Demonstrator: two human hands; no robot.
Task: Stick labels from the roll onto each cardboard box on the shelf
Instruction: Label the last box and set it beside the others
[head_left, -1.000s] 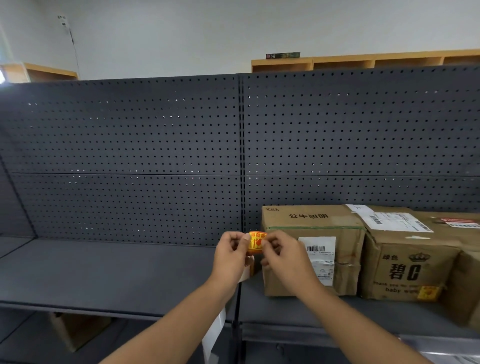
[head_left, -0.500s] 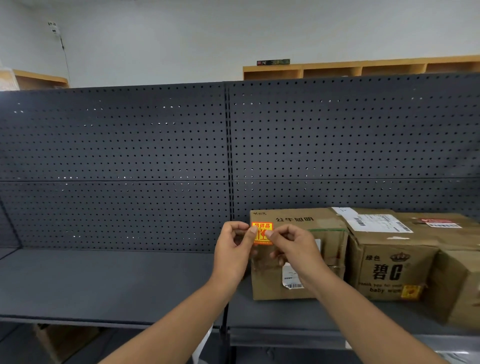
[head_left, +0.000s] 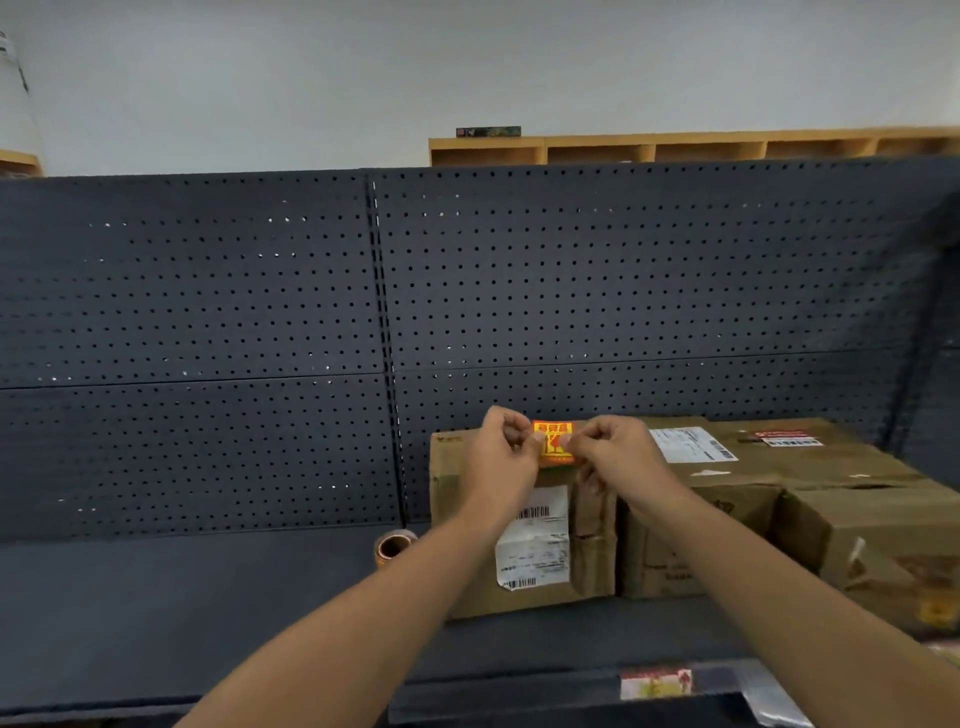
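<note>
Two bare hands hold a small orange-and-yellow label (head_left: 553, 441) at the centre of the frame, above the top front edge of the leftmost cardboard box (head_left: 524, 530) on a dark shelf (head_left: 182, 597). The left hand (head_left: 501, 457) pinches the label's left edge between curled fingers and thumb; the right hand (head_left: 615, 452) pinches its right edge the same way. Whether the label already touches the cardboard cannot be told, as both hands cover the box's top edge. Both forearms rise from the bottom of the frame and hide part of the box's front, where a white shipping slip (head_left: 535, 545) with barcodes shows between them. A brown label roll (head_left: 394, 545) lies on the shelf just left of that box, partly behind the left forearm. To the right, a second box (head_left: 722, 467) carries a white slip on its top, and a third box (head_left: 878, 540) fills the lower right of the frame. A dark pegboard panel (head_left: 208, 338) backs the shelf; wooden cubbyholes (head_left: 675, 148) line the wall at upper right.
</note>
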